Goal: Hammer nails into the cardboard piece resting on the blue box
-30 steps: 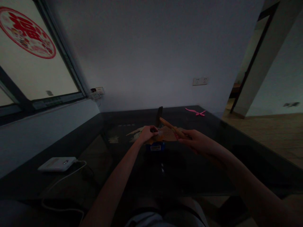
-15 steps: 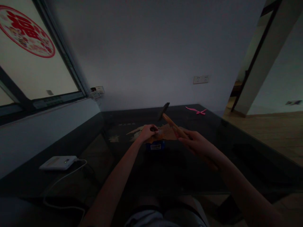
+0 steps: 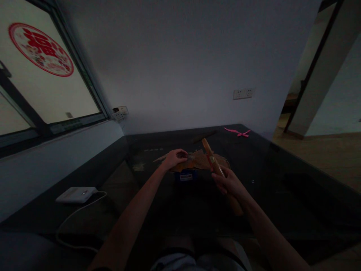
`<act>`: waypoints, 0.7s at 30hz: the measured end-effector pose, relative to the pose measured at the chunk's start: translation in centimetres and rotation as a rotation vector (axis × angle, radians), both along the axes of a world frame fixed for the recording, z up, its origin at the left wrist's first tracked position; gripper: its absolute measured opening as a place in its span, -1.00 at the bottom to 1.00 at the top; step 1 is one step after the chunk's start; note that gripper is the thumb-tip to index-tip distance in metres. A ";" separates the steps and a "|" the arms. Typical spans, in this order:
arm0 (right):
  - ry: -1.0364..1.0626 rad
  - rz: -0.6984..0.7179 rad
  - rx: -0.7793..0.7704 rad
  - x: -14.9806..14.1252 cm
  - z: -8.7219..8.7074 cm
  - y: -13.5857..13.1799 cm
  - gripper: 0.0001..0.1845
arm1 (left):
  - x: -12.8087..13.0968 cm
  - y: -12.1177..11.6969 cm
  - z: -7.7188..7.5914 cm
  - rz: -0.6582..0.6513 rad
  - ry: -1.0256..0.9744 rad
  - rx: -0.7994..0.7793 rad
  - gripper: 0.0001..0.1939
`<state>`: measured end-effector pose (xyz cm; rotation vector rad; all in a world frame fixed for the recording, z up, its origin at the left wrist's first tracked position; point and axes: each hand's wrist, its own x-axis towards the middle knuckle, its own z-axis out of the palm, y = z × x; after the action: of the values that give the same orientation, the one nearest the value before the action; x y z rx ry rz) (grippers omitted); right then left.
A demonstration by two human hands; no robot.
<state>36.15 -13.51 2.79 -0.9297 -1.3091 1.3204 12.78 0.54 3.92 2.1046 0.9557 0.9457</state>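
Note:
My right hand (image 3: 229, 182) is wrapped round the wooden handle of a hammer (image 3: 216, 165). A dark, narrow head lies crosswise at the handle's far end, dim and hard to make out. The handle slants up and left, its butt below my hand. My left hand (image 3: 175, 159) is closed in a pinch over torn brown cardboard (image 3: 200, 161); what its fingertips hold is too small and dark to tell. Beneath the cardboard is a blue box (image 3: 186, 176) with a white barcode label on its front.
A white phone-like device (image 3: 76, 194) with a white cable lies at the left of the dark glossy table (image 3: 158, 210). A pink ribbon (image 3: 238, 132) lies near the back right corner. Wall sockets (image 3: 244, 93) sit above the table; a window is on the left.
The hammer's handle has turned more upright, and its head has shifted right and lower. My left hand stays at the cardboard. The whole view has shifted slightly.

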 end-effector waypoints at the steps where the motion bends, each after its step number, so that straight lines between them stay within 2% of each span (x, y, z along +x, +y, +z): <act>1: 0.003 -0.002 0.004 0.0 0.0 -0.1 -0.58 | -0.1 -0.1 0.0 0.013 -0.005 0.001 -0.72; 12: -0.012 0.006 0.022 -0.3 -0.8 0.1 -0.62 | -0.6 0.0 -0.5 0.142 0.110 0.158 -0.83; 21: -0.064 -0.057 0.027 -0.3 -1.1 0.2 -0.65 | -0.2 -0.1 -0.2 0.151 0.148 0.193 -0.86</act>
<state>35.85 -13.29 1.69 -0.9908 -1.3367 1.2356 12.53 0.41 3.74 2.3154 1.1523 1.0028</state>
